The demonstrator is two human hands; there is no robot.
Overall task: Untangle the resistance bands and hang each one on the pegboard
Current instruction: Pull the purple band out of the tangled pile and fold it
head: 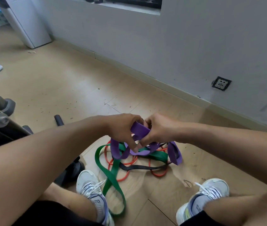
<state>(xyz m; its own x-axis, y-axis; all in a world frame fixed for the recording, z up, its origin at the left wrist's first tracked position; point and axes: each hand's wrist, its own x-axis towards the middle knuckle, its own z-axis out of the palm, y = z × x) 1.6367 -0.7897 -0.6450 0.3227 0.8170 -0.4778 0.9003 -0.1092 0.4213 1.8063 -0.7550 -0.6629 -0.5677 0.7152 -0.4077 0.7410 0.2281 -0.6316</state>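
Both hands meet above the tangle on the floor [64,82]. The left hand [123,128] and right hand [158,129] each grip the purple band [140,130], which hangs straight down into green [113,173], red [126,163] and black [139,168] bands below.

Grey wall [194,46] with pale skirting along base. Wall socket [221,83] low on wall. Tan wood-look floor [56,82] below wall. White cabinet [26,22] against wall, far left of socket. Window recess [113,4] above.
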